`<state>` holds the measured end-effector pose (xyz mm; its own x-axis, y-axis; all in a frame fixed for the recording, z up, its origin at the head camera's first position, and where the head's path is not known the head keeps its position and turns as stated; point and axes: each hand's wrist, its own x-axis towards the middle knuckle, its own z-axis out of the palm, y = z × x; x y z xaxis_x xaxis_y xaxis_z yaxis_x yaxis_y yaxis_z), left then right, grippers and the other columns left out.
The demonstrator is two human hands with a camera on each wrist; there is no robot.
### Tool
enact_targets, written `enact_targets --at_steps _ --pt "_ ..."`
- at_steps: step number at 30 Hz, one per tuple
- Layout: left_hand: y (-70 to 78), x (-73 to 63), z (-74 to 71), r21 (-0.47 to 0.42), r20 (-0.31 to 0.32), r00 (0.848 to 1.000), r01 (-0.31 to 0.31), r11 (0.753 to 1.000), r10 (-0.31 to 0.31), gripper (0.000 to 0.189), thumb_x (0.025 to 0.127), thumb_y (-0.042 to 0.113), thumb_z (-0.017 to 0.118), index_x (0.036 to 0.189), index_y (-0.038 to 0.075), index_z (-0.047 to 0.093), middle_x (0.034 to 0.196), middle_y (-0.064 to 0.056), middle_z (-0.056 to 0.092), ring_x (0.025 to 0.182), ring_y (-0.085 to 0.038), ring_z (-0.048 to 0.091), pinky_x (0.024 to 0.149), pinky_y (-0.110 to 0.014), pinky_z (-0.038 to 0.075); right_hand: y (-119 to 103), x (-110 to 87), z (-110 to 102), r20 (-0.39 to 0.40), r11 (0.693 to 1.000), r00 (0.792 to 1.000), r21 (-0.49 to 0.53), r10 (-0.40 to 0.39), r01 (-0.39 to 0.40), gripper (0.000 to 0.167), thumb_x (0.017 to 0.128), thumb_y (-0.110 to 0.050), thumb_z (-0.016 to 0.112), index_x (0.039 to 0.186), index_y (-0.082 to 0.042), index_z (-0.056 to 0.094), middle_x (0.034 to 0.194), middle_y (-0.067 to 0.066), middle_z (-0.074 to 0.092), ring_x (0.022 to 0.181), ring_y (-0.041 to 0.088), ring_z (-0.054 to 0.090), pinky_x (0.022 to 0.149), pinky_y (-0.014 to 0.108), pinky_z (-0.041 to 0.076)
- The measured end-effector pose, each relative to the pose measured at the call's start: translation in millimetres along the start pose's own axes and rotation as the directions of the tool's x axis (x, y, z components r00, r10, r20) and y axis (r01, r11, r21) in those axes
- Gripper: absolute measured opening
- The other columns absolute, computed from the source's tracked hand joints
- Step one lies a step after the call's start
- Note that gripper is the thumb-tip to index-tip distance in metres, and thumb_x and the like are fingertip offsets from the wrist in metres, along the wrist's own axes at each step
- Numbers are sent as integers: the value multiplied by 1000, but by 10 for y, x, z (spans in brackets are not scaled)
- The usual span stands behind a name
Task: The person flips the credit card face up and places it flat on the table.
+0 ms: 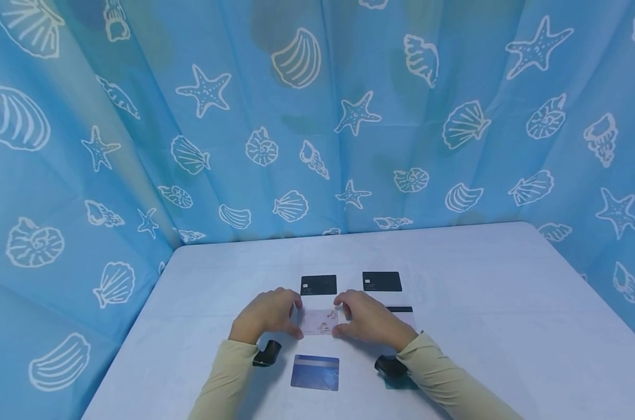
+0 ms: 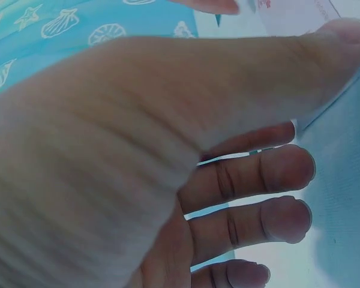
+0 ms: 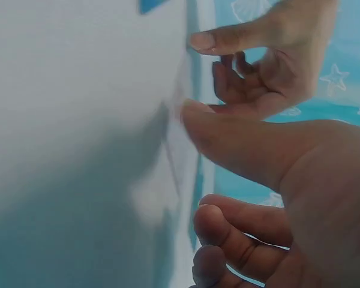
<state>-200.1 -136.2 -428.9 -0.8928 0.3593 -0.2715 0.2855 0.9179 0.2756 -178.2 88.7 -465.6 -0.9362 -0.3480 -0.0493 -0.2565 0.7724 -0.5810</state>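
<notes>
A pale pink card [image 1: 319, 322] with a reddish floral print lies between the two hands near the middle of the table. My left hand [image 1: 270, 313] is at its left edge, thumb and index finger spread toward the two left corners. In the left wrist view the thumb [image 2: 339, 48] overlaps the card's edge, and the other fingers extend below. Facing it, my right hand [image 1: 372, 319] has its thumb and index fingertips close to the right corners. The right wrist view shows that thumb [image 3: 198, 117] at the card's thin edge, with the remaining fingers loosely bent.
Two black cards [image 1: 318, 284] [image 1: 382, 281] lie behind the hands. A blue card [image 1: 314, 373] is in front. One white card with a dark stripe [image 1: 401, 315] and a teal card [image 1: 400, 382] are partly covered by the right arm. A seashell-patterned curtain [image 1: 317, 116] surrounds the white table [image 1: 506, 326].
</notes>
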Motion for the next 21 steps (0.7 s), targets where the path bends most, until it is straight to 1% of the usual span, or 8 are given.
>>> enact_targets --at_steps 4,8,10,12,15,17,19,21 --pt "-7 -11 -30 -23 -36 999 -26 999 25 54 77 33 92 122 13 71 88 1 63 77 -16 57 72 -32 51 0 11 -108 -33 1000 999 22 -5 6 49 88 -30 83 129 -10 67 87 0 56 76 13 52 65 26 44" --pt "-16 -14 -83 -31 -126 987 -100 995 95 46 85 34 86 123 12 72 83 2 62 72 -15 56 68 -29 48 11 -1 -257 -78 999 997 36 -23 26 47 91 -32 80 131 -10 66 87 1 56 72 14 49 61 26 41" --pt "-8 -28 -121 -34 -182 975 -136 990 128 42 88 34 83 122 11 73 82 3 62 71 -13 55 65 -26 47 7 -22 -346 -101 998 994 41 -43 47 48 93 -33 78 133 -9 65 88 2 57 74 14 50 63 26 42" --pt "12 -48 -169 -35 -248 956 -168 985 155 37 90 33 81 119 10 75 81 3 63 70 -13 54 62 -25 46 -10 -57 -456 -125 995 990 64 -62 70 49 94 -33 77 134 -8 63 88 3 56 76 15 50 65 26 42" --pt "80 -85 -245 -26 -345 919 -212 977 190 32 91 32 80 115 11 76 80 3 63 68 -11 52 58 -24 44 -9 -122 -635 -172 990 981 93 -91 108 47 96 -32 74 134 -7 62 88 3 56 79 15 51 67 26 44" --pt "149 -104 -292 -20 -391 896 -238 971 211 31 92 32 79 114 12 77 79 4 63 68 -10 52 58 -23 44 14 -175 -746 -214 989 972 87 -100 121 45 96 -30 74 133 -7 63 88 2 55 78 14 51 66 25 45" --pt "230 -120 -330 -23 -410 886 -249 968 218 31 93 33 78 116 13 76 80 4 62 69 -10 52 60 -23 44 52 -234 -837 -249 989 961 60 -117 136 45 96 -29 74 133 -6 64 89 1 56 79 14 51 65 24 46" --pt "310 -128 -356 -31 -414 883 -257 966 222 31 93 34 78 117 14 76 80 4 62 71 -10 52 62 -23 45 89 -295 -910 -277 990 953 27 -125 138 45 96 -29 75 133 -5 65 90 1 56 82 15 52 65 23 47"
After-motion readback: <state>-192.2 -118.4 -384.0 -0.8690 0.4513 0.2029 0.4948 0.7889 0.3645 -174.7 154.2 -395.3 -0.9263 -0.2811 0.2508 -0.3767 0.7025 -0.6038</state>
